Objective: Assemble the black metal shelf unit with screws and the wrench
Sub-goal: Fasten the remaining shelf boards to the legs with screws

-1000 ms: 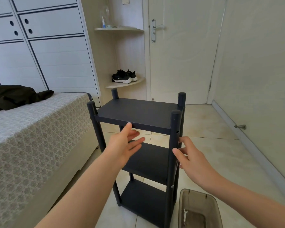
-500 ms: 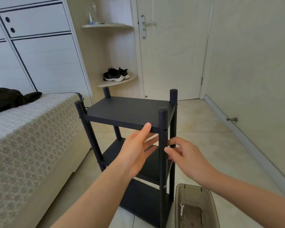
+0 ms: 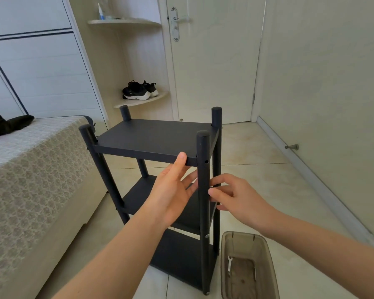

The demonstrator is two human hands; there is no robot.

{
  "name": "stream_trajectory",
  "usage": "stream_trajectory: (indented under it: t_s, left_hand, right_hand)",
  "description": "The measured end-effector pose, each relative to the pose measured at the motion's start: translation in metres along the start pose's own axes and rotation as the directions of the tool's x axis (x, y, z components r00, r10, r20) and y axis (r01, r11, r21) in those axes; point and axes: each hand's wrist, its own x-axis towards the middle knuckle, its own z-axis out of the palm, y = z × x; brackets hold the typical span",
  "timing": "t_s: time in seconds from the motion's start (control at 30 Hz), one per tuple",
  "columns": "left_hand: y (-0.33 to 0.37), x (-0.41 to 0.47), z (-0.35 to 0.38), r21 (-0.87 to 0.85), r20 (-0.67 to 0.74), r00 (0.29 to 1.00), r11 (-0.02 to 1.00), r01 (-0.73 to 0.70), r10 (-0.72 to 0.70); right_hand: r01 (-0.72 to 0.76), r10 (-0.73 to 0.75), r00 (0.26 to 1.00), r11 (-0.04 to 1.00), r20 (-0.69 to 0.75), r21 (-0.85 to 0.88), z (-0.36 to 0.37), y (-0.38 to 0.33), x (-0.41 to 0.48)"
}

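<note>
The black metal shelf unit [image 3: 153,137] stands upright on the tiled floor, with three shelves and four round posts. My left hand [image 3: 171,190] is flat with straight fingers, its fingertips touching the front edge of the top shelf beside the near right post [image 3: 203,169]. My right hand [image 3: 235,197] is on the right side of that post, its fingers loosely bent and touching it at mid height. A small white wrench [image 3: 229,263] lies in the translucent brown bin [image 3: 268,262] on the floor.
A bed [image 3: 30,180] with a patterned cover is close on the left. A door [image 3: 214,61] and corner shelves with black sneakers [image 3: 138,90] are behind. A wall [image 3: 333,83] with a doorstop [image 3: 292,147] runs along the right.
My left hand has moved right, from under the top shelf's middle to its front edge by the near right post. My right hand stays at that post. The view has shifted closer.
</note>
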Motion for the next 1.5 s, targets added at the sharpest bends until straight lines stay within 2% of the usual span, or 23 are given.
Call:
stream_trajectory:
  t_s: [0.17, 0.47, 0.63, 0.83, 1.0, 1.27, 1.33, 1.43, 1.5]
  left_hand:
    - [-0.003, 0.007, -0.003, 0.018, -0.018, 1.000, 1.000, 0.009, -0.008]
    - [-0.004, 0.002, -0.005, 0.022, 0.076, 0.996, 0.999, 0.037, -0.039]
    - [-0.003, -0.001, -0.007, 0.052, 0.121, 0.992, 0.998, 0.037, -0.043]
    - [-0.003, -0.004, -0.007, 0.158, 0.192, 0.979, 0.987, 0.031, -0.061]
    - [-0.002, -0.006, -0.006, 0.157, 0.197, 0.980, 0.988, -0.001, -0.031]
    - [-0.003, -0.006, -0.007, 0.159, 0.206, 0.978, 0.987, -0.001, -0.032]
    - [-0.005, -0.007, -0.006, 0.141, 0.218, 0.976, 0.990, -0.006, -0.025]
    - [-0.007, -0.008, -0.006, 0.127, 0.231, 0.973, 0.991, -0.030, -0.001]
    - [-0.009, -0.006, -0.008, 0.125, 0.226, 0.974, 0.991, -0.039, 0.010]
  right_hand:
    - [-0.049, 0.049, 0.999, 0.999, -0.003, -0.016, -0.011, 0.012, -0.003]
    - [-0.228, 0.239, 0.970, 0.960, 0.052, -0.165, -0.026, 0.070, -0.008]
    - [-0.355, 0.417, 0.901, 0.866, 0.116, -0.352, 0.000, 0.142, 0.002]
    - [-0.478, 0.620, 0.751, 0.747, 0.226, -0.462, 0.058, 0.217, -0.008]
    - [-0.504, 0.667, 0.698, 0.716, 0.261, -0.484, 0.087, 0.247, -0.020]
    - [-0.377, 0.624, 0.674, 0.751, 0.395, -0.543, 0.095, 0.268, -0.031]
    - [-0.367, 0.630, 0.632, 0.757, 0.452, -0.541, 0.092, 0.271, -0.031]
    - [-0.414, 0.644, 0.517, 0.765, 0.564, -0.493, 0.089, 0.273, -0.029]
    - [-0.431, 0.630, 0.522, 0.777, 0.576, -0.459, 0.086, 0.274, -0.025]
